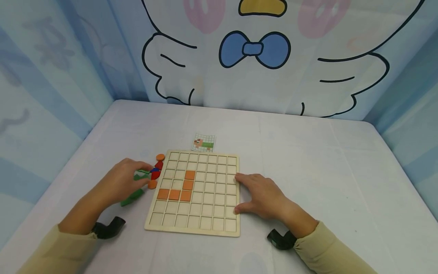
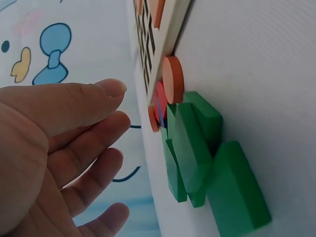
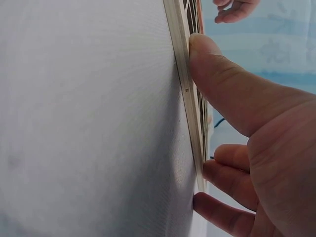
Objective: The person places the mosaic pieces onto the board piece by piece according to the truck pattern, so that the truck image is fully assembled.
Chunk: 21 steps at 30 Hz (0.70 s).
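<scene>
Beneath left grip (image 1: 121,180), green blocks (image 2: 192,148).

Left hand (image 1: 121,180): back of hand seen from above, left forearm (image 1: 79,217) slanting in from the near left behind the fingers. Left fingers (image 2: 106,131) softly bent, tips spaced in a loose fan; left thumb (image 2: 69,108) opposite, nearly straight, small gap between its tip and the index tip. Right hand (image 1: 263,196): back of hand also visible from above, right forearm (image 1: 301,222) running in from the near right behind the fingers. Right thumb (image 3: 219,81) stretched out, well apart from the right fingers (image 3: 229,180), which bend slightly. Hands well apart, fingertips facing inward.
</scene>
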{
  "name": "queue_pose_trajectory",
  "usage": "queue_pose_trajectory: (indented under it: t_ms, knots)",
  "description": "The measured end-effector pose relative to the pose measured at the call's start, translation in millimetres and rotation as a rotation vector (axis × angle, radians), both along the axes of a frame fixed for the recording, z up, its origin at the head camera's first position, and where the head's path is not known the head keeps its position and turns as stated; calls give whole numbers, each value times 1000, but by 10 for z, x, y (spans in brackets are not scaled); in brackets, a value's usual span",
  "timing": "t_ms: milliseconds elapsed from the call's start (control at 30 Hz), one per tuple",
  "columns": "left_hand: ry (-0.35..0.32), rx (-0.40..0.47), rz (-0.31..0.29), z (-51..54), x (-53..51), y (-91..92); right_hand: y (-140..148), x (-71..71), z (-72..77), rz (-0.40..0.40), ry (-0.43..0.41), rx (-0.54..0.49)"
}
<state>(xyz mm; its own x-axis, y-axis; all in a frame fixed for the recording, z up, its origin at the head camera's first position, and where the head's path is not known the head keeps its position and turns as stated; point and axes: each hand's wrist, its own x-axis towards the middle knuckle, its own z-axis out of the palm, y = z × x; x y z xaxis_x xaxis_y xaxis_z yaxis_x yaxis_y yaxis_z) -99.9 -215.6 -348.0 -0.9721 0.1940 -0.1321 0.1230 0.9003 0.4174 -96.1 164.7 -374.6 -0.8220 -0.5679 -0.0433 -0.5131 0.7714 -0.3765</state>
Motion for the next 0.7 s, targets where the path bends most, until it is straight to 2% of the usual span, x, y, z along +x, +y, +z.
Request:
queue_pose_trajectory:
  t_ms: [367, 700]
  knots:
    - [-21, -17, 18, -89, 4, -111, 3, 7, 5, -4, 0, -3]
    - [-35, -9, -20, -115, -67, -79, 0, 4, -4, -3, 3, -4]
